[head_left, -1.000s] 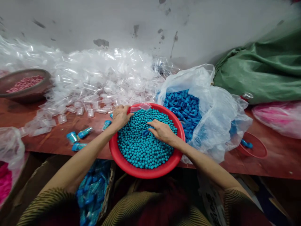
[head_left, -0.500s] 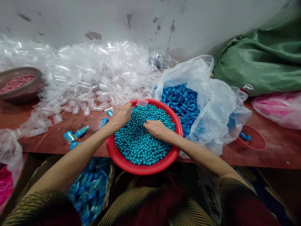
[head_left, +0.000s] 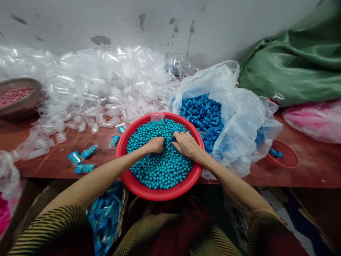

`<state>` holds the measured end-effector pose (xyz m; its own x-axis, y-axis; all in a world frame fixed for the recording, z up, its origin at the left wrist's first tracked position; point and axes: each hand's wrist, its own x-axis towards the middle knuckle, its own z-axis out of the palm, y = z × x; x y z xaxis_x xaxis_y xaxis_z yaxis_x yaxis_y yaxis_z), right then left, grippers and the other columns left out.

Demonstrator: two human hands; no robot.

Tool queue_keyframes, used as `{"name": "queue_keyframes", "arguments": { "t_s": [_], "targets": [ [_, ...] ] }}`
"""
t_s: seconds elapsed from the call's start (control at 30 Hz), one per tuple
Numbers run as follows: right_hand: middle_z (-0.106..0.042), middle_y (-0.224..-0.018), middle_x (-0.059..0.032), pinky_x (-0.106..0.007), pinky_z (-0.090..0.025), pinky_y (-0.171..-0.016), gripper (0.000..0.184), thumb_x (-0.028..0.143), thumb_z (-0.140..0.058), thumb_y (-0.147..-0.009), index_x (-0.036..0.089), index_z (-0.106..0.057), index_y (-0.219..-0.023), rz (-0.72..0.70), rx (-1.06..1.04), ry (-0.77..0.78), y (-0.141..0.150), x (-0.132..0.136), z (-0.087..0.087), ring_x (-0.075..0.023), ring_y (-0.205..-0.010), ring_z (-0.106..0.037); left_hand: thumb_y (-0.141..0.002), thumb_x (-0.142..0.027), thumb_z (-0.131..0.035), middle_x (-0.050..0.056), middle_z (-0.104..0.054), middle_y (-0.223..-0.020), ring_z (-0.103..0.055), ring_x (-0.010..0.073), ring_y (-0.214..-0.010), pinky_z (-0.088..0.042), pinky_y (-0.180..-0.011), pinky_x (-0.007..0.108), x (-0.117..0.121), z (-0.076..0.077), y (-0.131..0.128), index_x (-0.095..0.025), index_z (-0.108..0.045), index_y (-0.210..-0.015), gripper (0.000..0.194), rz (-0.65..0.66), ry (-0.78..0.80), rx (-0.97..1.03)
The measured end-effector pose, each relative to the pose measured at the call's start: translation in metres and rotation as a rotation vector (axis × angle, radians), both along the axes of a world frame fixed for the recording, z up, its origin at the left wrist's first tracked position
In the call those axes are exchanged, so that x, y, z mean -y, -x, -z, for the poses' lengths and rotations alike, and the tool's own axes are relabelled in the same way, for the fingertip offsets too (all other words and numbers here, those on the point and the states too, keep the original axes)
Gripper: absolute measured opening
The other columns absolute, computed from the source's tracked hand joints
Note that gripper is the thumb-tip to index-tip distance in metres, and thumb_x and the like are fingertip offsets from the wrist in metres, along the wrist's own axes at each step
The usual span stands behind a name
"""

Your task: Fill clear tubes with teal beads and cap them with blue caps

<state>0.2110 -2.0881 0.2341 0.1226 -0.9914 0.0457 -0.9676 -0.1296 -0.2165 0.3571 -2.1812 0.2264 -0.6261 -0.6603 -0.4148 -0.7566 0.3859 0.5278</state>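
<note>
While the bowl overhangs the desk, the right hand pinches a blue piece, the left hand curled, hold unclear.

A workshop: clear containers heaped along a bench, 1 bag of blue plastic parts, 1 red basin of beads

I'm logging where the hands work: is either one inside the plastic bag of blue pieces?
No, the left hand and right hand are both at the turquoise beads in the red basin, beside the bag.
</note>
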Motion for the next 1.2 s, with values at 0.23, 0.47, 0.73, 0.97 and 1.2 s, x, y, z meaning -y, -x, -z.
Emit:
{"name": "queue_keyframes", "arguments": {
  "t_s": [0.23,0.47,0.73,0.97,1.2],
  "targets": [
    [-0.065,-0.107,-0.0098,-0.033,-0.041,-0.087,0.030,0.027,-0.057,-0.085,0.015,-0.056,-0.113,0.009,0.241,0.011,0.013,-0.001,0.005,-0.0216,-0.100,-0.057,-0.071,-0.027,-0.054,-0.003,-0.057,-0.069,-0.052,0.0117,-0.061,-0.040,-0.058,0.023,-0.001,-0.007,-0.023,-0.016,-0.055,-0.084,0.018,-0.113,-0.367,-0.356],
    [-0.067,-0.092,-0.0103,-0.028,-0.043,-0.070,0.025,0.019,-0.045,-0.089,0.013,-0.049,-0.113,0.071,0.124,-0.064,0.000,0.000,-0.007,-0.0216,-0.085,-0.063,-0.061,-0.026,-0.074,-0.005,-0.055,-0.066,-0.046,0.0084,-0.058,-0.031,-0.056,0.022,-0.012,-0.017,-0.034,-0.017,-0.058,-0.084,0.030,-0.423,-0.717,-0.605],
    [-0.058,-0.122,-0.0114,-0.033,-0.044,-0.089,0.037,0.029,-0.037,-0.095,0.015,-0.043,-0.128,-0.029,0.324,-0.004,-0.013,-0.004,-0.009,-0.0204,-0.110,-0.056,-0.063,-0.025,-0.076,-0.004,-0.058,-0.065,-0.051,0.0084,-0.060,-0.036,-0.061,0.022,-0.021,-0.019,-0.038,-0.016,-0.060,-0.084,0.028,-0.518,-0.740,-0.759],
    [-0.060,-0.122,-0.0135,-0.035,-0.042,-0.095,0.036,0.017,-0.040,-0.090,0.012,-0.051,-0.123,-0.089,0.567,0.102,-0.015,-0.003,-0.019,-0.0203,-0.112,-0.056,-0.060,-0.031,-0.079,0.000,-0.062,-0.074,-0.058,0.0124,-0.064,-0.041,-0.055,0.022,-0.029,-0.017,-0.040,-0.017,-0.061,-0.089,0.037,-0.533,-0.915,-0.872],
    [-0.068,-0.096,-0.0088,-0.028,-0.046,-0.076,0.028,0.018,-0.048,-0.088,0.013,-0.056,-0.114,-0.031,0.589,0.112,-0.015,-0.010,-0.027,-0.0181,-0.086,-0.063,-0.064,-0.033,-0.077,-0.002,-0.063,-0.073,-0.057,0.0079,-0.067,-0.043,-0.064,0.018,-0.042,-0.017,-0.038,-0.015,-0.062,-0.089,0.034,-0.512,-0.709,-0.938]
  ]
}}
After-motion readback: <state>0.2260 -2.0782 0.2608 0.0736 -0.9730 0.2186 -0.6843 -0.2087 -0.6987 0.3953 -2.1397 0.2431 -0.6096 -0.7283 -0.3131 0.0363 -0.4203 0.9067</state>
